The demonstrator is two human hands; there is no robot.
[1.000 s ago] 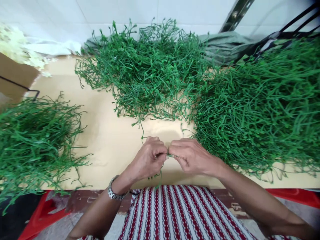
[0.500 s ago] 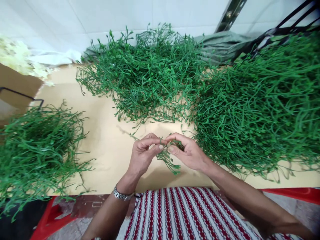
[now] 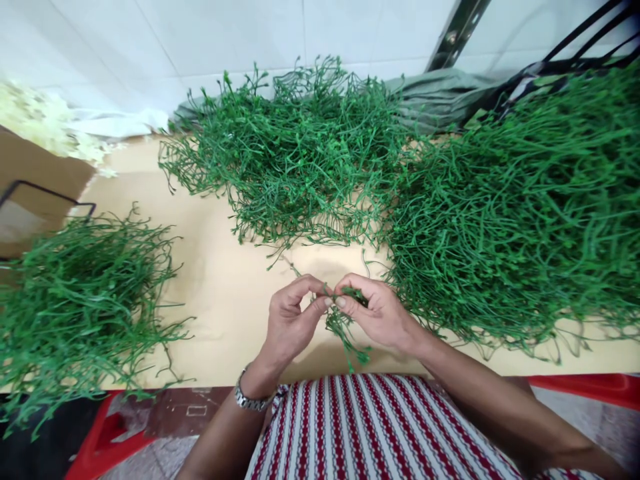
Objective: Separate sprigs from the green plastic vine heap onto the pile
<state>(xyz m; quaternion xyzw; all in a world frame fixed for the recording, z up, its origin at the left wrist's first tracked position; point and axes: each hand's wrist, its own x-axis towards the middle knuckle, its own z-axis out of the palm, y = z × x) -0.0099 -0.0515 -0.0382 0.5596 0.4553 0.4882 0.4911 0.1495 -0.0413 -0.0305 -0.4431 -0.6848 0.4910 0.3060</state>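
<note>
Between my hands is a green artificial plant stem (image 3: 345,337), its thin branches hanging down toward my lap and its stalk end poking out past my left fingers. My left hand (image 3: 295,317) pinches it between thumb and forefinger. Close beside, almost fingertip to fingertip, my right hand (image 3: 377,310) is closed on the same stem, with a darker green bit showing inside its curled fingers. The exact joint between the fingertips is too small to make out. Both hands are just above the pale tabletop (image 3: 225,307), near its front edge.
A large heap of green stems (image 3: 510,227) covers the right side. Another pile (image 3: 300,147) lies at the back, a third pile (image 3: 85,300) at the left, overhanging the front edge. A cardboard box (image 3: 40,173) and cream flowers (image 3: 40,120) stand far left. Red stools (image 3: 100,440) are below.
The stem between my hands has turned, so its branches hang more steeply and its stalk end points more upward. Both hands stay pinched together, and the view has shifted slightly.
</note>
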